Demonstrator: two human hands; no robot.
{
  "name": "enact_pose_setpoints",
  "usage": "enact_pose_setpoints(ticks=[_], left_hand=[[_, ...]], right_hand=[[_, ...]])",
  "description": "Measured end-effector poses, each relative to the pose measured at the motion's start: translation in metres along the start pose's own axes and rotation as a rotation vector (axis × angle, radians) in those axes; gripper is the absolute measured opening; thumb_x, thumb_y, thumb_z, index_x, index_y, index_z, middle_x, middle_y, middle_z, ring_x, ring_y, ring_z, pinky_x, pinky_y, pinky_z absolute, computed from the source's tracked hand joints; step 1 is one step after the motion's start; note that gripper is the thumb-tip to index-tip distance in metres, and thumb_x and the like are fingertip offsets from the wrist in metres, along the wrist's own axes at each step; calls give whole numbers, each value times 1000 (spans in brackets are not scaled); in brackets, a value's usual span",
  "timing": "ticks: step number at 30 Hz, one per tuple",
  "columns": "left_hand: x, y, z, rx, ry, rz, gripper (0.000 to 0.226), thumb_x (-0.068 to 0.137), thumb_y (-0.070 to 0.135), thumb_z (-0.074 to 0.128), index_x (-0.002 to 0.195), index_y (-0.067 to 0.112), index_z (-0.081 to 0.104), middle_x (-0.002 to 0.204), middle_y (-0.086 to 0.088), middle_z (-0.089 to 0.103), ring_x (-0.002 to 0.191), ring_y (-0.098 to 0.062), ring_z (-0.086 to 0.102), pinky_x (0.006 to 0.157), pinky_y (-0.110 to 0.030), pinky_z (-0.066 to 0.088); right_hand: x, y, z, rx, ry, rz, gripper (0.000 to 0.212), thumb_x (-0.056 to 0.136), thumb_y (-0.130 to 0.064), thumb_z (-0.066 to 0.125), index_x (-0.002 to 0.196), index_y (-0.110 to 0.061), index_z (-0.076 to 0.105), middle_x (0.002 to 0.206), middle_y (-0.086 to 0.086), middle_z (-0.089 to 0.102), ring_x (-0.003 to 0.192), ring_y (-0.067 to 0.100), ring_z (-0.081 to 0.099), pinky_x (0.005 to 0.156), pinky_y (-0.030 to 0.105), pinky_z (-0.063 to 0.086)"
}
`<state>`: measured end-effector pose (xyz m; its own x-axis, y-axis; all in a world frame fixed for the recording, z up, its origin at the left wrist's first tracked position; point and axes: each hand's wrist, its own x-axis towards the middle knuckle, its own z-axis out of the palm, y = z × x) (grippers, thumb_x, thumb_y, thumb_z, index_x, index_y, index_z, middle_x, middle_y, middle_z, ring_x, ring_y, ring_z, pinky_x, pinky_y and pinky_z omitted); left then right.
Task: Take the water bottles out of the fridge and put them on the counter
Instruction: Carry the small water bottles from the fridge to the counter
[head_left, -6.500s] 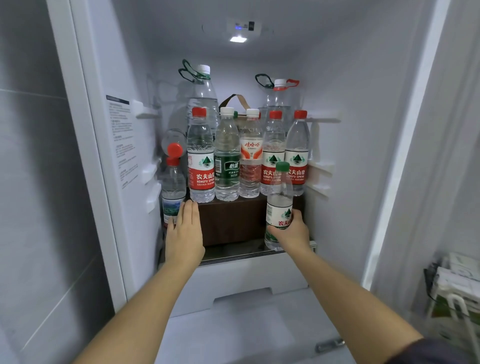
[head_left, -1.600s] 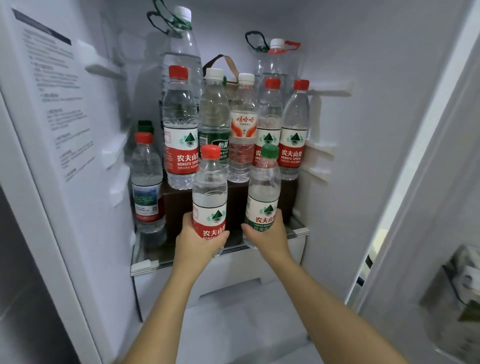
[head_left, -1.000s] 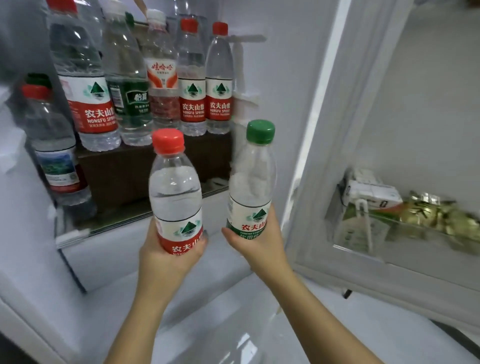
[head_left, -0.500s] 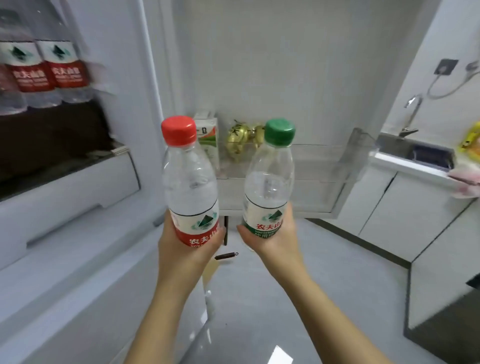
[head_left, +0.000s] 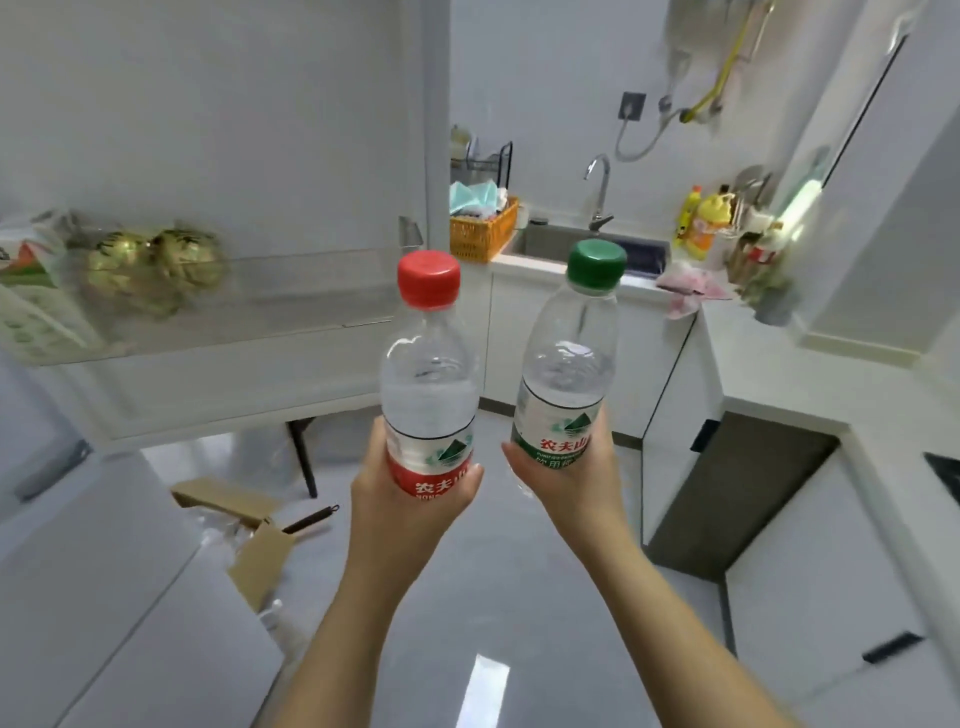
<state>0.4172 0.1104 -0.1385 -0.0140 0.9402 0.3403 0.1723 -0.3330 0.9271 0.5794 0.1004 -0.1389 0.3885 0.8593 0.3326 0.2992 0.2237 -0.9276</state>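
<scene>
My left hand (head_left: 402, 512) grips a clear water bottle with a red cap and red label (head_left: 430, 379) around its lower part, held upright in front of me. My right hand (head_left: 569, 483) grips a second clear bottle with a green cap and green label (head_left: 571, 358), tilted slightly right. Both bottles hang in mid air over the grey floor. The white counter (head_left: 810, 379) runs along the right and across the back by the sink (head_left: 582, 244). The fridge interior is out of view; only its open door (head_left: 218, 291) shows at left.
The door shelf holds gold-wrapped items (head_left: 150, 265) and a carton (head_left: 26, 291). An orange basket (head_left: 480, 234), a tap (head_left: 600, 192), yellow bottles (head_left: 701, 223) and a pink cloth (head_left: 688, 291) crowd the back counter. A cardboard box (head_left: 244, 525) lies on the floor at left.
I have lifted both bottles out of the fridge and turned right, away from the shelves. The kitchen counter and sink have come into view, and the other bottles have left the frame.
</scene>
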Motion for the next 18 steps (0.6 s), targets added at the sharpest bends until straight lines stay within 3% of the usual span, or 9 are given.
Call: enact_pose_setpoints(ticks=[4,10,18], left_hand=[[16,1,44,-32,-98,-5,57,67,6,86,102,33,51,91,18,68,85,-6,67,71,-20,55],[52,0,119,-80,-212,-32,57,66,7,86,103,33,50,95,12,66,86,3,65,66,-9,50],[139,-10,234,-83,-341,-149,48,68,21,83,95,38,48,87,14,64,83,-6,63,62,-22,49]], right_hand=[[17,19,-40,-45,85,-14,67,68,-11,87,112,-37,43,106,-16,62,99,-1,61,80,16,52],[62,52,-87,-138,191,-32,71,69,-13,86,124,-19,42,107,-20,58,101,-3,60,77,13,51],[159,100,-140,-208,319,56,75,69,-22,86,129,-20,41,115,-10,58,107,0,57,85,14,50]])
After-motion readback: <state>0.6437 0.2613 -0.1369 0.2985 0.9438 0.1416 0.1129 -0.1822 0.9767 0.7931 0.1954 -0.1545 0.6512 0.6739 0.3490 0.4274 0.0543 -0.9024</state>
